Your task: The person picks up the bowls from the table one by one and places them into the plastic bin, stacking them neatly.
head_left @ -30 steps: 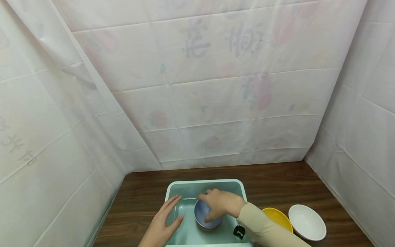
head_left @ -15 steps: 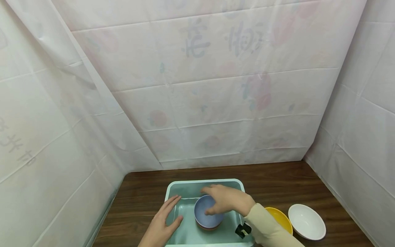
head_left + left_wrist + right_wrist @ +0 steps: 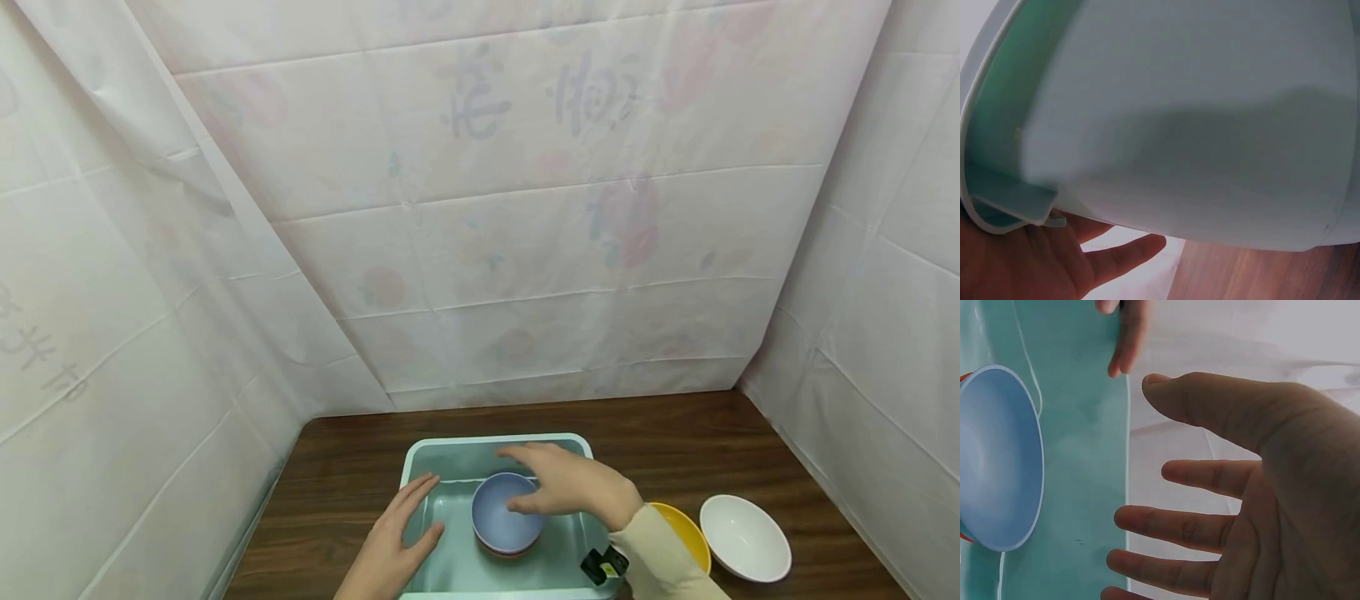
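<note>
A blue bowl sits inside the pale green basin, stacked on a bowl whose reddish-orange edge shows beneath it. My right hand hovers above the blue bowl's right side, fingers spread and holding nothing. In the right wrist view its palm faces the basin, apart from the bowl. My left hand lies at the basin's left edge with fingers extended and thumb apart. In the left wrist view, part of that hand shows beside the basin's rim and outer wall.
To the right on the dark wooden table stand a yellow bowl, partly hidden by the right sleeve, and a white bowl. White sheets hang behind and on both sides. A black wrist camera is near the right sleeve.
My right hand has let go of the blue bowl and moved up and to the right, its fingers spreading. The bowl stays in the basin; my left hand has hardly moved.
</note>
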